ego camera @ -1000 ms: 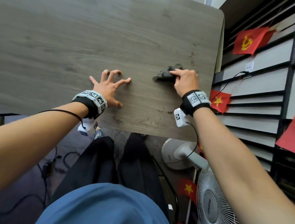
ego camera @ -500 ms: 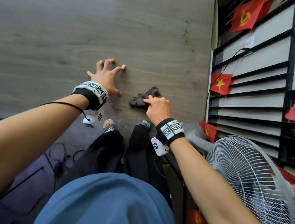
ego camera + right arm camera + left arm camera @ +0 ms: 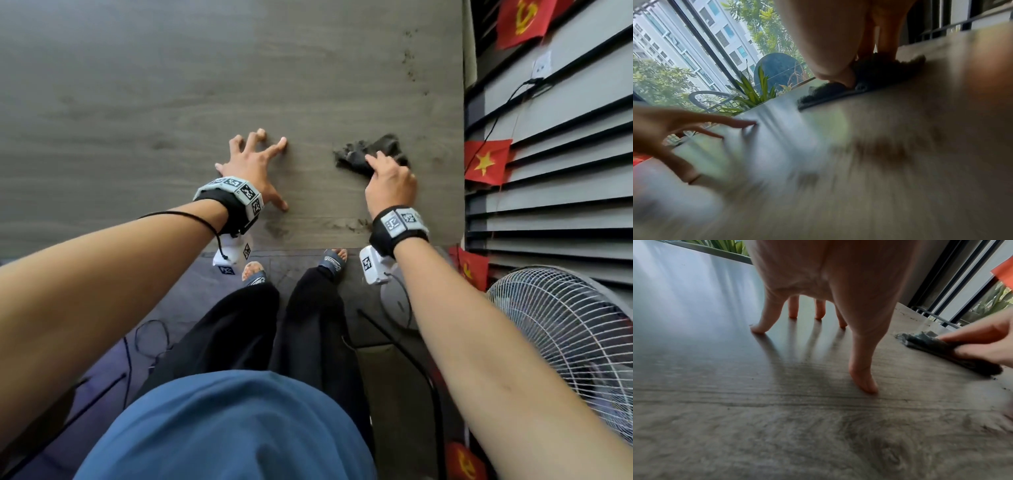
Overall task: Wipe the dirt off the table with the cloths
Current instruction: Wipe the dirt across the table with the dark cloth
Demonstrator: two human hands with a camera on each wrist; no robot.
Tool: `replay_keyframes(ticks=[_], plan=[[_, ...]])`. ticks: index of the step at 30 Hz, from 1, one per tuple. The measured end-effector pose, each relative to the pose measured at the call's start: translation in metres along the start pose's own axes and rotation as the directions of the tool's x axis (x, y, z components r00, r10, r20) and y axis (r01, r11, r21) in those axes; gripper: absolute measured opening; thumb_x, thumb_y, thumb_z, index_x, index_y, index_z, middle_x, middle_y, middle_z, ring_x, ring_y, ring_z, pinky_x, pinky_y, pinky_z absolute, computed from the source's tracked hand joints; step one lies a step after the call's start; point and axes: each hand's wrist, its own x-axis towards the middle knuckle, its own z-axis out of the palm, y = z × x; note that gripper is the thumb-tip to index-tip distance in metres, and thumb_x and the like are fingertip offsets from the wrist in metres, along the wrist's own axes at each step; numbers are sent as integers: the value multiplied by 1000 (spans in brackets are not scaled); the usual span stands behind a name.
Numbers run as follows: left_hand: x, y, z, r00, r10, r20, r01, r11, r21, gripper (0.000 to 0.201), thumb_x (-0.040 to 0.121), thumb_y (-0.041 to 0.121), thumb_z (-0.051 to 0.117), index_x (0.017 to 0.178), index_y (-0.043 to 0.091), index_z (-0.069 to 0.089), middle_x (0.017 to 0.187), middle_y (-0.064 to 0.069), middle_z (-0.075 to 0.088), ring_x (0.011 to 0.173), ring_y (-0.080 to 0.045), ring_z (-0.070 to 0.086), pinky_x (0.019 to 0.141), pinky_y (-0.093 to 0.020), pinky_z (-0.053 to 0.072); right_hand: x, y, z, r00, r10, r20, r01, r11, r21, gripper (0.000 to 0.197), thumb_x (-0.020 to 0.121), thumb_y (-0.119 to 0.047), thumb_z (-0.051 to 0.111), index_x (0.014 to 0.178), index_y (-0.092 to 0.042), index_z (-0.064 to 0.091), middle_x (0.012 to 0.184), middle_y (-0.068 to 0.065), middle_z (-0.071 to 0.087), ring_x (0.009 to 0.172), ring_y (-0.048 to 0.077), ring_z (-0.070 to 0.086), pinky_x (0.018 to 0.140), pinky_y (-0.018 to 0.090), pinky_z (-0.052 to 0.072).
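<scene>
Head view: the cloth (image 3: 371, 154) lies near the bench's (image 3: 171, 85) right edge, so dirt (image 3: 409, 58) may be pushed overboard; the right hand (image 3: 390, 185) pinches it. Left wrist view: left hand (image 3: 828, 280) spread, fingertips (image 3: 865, 384) propped on the bench. Right wrist view: fingers (image 3: 838, 76) pressing cloth; blurred.

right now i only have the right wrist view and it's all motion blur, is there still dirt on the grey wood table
Observer: Yes. The head view shows dark dirt specks near the far right edge of the grey wood table.
Operator: anything closer to me
Observer: A smudge by the near edge, just beside the right wrist.
Operator: what's the left hand doing
Observer: The left hand rests on spread fingertips; the right hand presses the dark crumpled cloth.
</scene>
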Motion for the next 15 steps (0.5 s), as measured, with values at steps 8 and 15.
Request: replay_keyframes(ticks=[8, 15], plan=[[0, 0, -1, 998, 13, 66, -11, 1000, -26, 130, 52, 56, 93, 154, 55, 13, 164, 9, 2, 151, -32, -2, 103, -80, 27, -47, -7, -15, 993, -86, 86, 70, 982, 176, 38, 81, -7, 57, 106, -30, 75, 113, -3, 71, 100, 28, 67, 85, 33, 53], [4, -2, -2, 996, 33, 86, -32, 999, -12, 130, 51, 60, 92, 153, 56, 12, 162, 8, 2, 149, -34, 0, 100, -79, 30, 14, 40, -21, 997, 74, 26, -77, 985, 155, 39, 87, -9, 55, 115, -31, 71, 123, -3, 67, 112, 26, 61, 95, 30, 48]])
